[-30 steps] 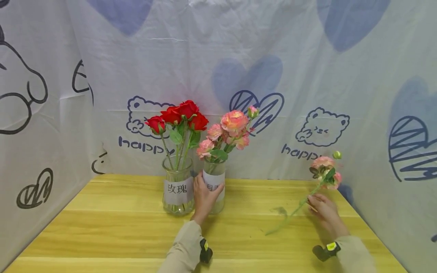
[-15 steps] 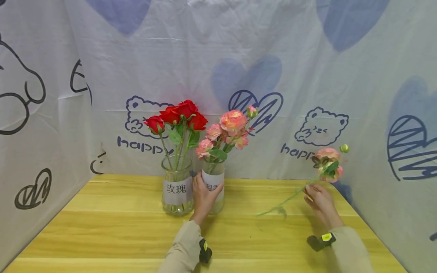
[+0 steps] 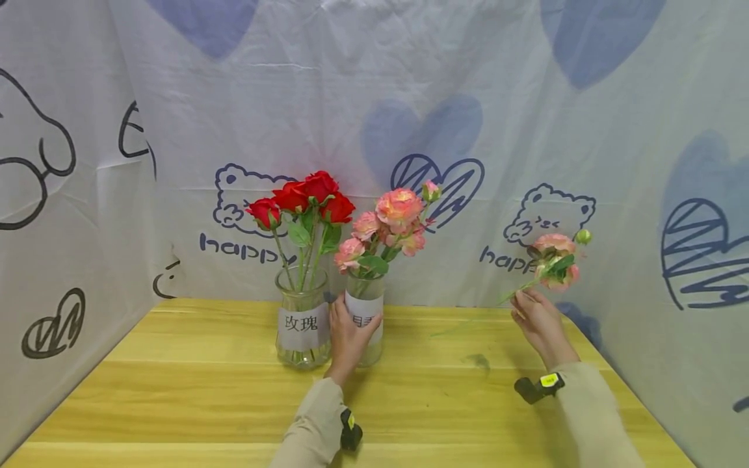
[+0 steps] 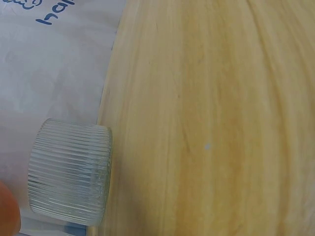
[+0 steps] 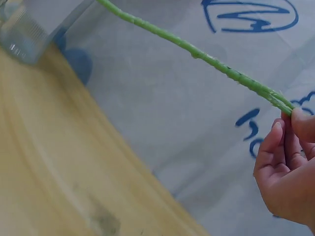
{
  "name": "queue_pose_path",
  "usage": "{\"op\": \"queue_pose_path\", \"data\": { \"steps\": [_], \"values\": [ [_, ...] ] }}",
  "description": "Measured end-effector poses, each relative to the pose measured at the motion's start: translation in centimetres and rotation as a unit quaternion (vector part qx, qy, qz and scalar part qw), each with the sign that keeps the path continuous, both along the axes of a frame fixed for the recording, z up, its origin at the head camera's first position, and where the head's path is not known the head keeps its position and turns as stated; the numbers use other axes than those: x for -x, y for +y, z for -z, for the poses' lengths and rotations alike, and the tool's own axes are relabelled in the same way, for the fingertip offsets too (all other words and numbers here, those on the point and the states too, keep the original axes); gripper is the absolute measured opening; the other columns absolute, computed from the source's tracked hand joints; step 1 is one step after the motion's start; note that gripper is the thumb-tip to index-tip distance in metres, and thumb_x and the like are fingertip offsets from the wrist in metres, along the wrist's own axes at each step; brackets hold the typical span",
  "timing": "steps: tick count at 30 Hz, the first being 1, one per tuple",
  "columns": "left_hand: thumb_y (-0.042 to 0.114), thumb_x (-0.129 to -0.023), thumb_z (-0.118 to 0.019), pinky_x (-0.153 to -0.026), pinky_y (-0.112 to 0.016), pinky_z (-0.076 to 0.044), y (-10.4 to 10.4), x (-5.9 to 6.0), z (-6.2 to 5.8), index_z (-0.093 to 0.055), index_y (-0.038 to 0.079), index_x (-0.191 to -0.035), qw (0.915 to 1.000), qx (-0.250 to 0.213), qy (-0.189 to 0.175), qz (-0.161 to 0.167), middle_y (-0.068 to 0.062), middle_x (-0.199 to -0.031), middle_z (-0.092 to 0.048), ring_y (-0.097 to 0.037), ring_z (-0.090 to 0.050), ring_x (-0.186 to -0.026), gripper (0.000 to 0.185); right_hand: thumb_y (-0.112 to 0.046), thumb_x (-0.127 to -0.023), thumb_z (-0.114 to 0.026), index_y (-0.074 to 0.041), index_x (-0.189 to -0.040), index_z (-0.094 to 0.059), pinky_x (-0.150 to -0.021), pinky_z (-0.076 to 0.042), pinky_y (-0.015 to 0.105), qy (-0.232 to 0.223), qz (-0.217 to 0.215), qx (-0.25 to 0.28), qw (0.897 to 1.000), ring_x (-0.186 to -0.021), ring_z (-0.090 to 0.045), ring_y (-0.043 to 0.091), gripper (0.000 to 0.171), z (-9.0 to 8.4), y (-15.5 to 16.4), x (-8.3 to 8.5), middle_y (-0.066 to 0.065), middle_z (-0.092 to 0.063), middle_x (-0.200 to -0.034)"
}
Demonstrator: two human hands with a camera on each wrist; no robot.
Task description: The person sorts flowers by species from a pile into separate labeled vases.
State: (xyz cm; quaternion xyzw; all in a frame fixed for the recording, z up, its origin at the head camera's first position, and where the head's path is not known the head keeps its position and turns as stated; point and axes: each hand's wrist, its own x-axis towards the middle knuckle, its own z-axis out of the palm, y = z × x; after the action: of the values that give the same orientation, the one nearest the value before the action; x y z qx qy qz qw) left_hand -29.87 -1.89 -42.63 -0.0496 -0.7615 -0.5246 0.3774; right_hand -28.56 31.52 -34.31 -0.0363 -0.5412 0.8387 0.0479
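My left hand (image 3: 350, 331) grips a labelled glass jar (image 3: 367, 320) of pink-orange roses (image 3: 399, 208) standing on the wooden table (image 3: 234, 390). Beside it to the left stands a second labelled jar (image 3: 301, 318) with red roses (image 3: 307, 195). The ribbed base of a jar (image 4: 71, 172) shows in the left wrist view. My right hand (image 3: 537, 320) pinches the green stem (image 5: 197, 49) of a loose pink rose spray (image 3: 554, 257) and holds it in the air at the right, blooms up and to the right, stem end pointing left toward the jars.
Printed white cloth with bears and hearts (image 3: 550, 214) walls the table at the back and both sides. A dark smudge (image 3: 478, 359) marks the tabletop between my hands. Black bands with cameras sit on both wrists (image 3: 535, 385).
My right hand has lifted the pink rose spray off the table and carried it up and slightly left. My left hand stays on the jar.
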Motion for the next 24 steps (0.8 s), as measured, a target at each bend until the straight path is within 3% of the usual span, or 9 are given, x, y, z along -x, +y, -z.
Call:
{"op": "queue_pose_path", "data": {
  "steps": [15,24],
  "values": [
    [0.019,-0.070,-0.086,-0.089,-0.054,-0.044,0.0,-0.2,0.0,-0.043,-0.010,-0.129,1.0000,0.000,0.000,0.001,-0.025,-0.113,-0.051,-0.040,-0.049,-0.103,0.079,-0.010,-0.101,-0.044,-0.009,-0.097,-0.048,-0.070,-0.045,0.021,0.005,0.007,0.067,0.998,-0.090,-0.052,0.008,0.006,-5.0,-3.9,1.8,-0.003,-0.052,-0.094],
    [0.019,-0.070,-0.086,-0.089,-0.054,-0.044,0.0,-0.3,-0.1,-0.042,-0.010,-0.129,1.0000,-0.002,0.001,0.003,-0.026,-0.114,-0.051,-0.040,-0.050,-0.103,0.080,-0.010,-0.102,-0.042,-0.010,-0.113,-0.046,-0.073,-0.045,0.020,0.020,0.000,0.068,0.997,-0.094,-0.049,0.009,0.012,-7.1,-6.2,2.4,-0.002,-0.049,-0.102]
  ]
}}
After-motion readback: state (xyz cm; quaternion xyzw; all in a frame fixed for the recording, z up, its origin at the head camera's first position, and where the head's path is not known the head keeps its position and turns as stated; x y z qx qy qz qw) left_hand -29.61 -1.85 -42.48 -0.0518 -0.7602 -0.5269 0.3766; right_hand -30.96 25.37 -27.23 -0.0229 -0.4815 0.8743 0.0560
